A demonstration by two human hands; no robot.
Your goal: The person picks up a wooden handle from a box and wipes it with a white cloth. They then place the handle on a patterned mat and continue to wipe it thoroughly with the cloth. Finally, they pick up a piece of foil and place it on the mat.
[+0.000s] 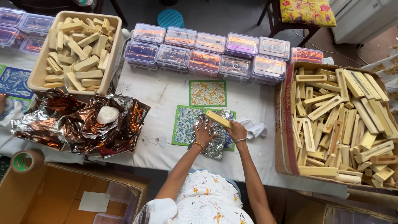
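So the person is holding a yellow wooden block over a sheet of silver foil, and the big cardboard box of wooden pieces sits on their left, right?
Not quite. The head view shows the cardboard box of wooden pieces on the person's right, not left. The rest holds: the left hand and right hand hold a yellow wooden block over the silver foil sheet.

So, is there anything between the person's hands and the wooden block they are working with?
Nothing visible. The left hand and the right hand both already touch the wooden block, which is tilted above a sheet of foil lying on a patterned card. A white cloth lies to the right, apart from the block.
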